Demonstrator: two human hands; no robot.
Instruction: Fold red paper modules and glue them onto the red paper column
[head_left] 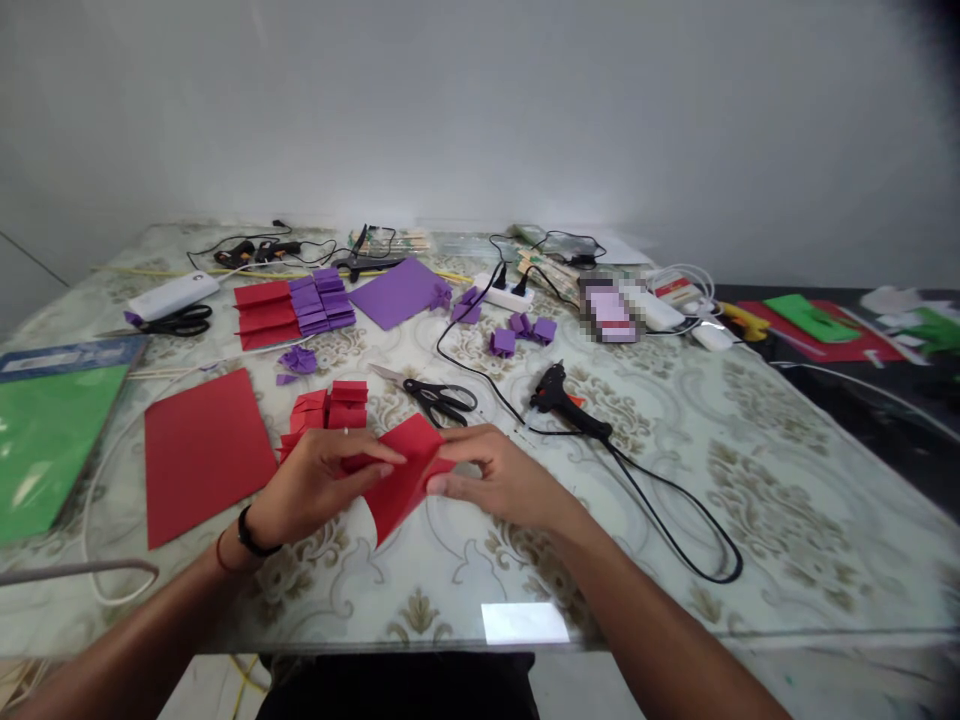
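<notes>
Between my two hands, just above the table, is a red sheet of paper (pixel 405 480) with a fold along its right side. My left hand (pixel 330 470) pinches its left part between thumb and fingers. My right hand (pixel 487 470) grips the folded right edge, thumb in front and fingers behind. Just behind my left hand lie red folded paper pieces (pixel 349 400), partly covered by it. Black-handled scissors (pixel 435 395) lie beyond the sheet with their blades pointing left. A flat stack of red paper (pixel 206 450) rests left of my left hand.
A black glue gun (pixel 566 400) with a looping cord lies to the right. Purple folded pieces (pixel 322 300), a purple sheet (pixel 397 290) and a white power strip (pixel 506 293) are farther back. A green paper pack (pixel 60 440) sits at the left, a phone (pixel 609 310) at the back right.
</notes>
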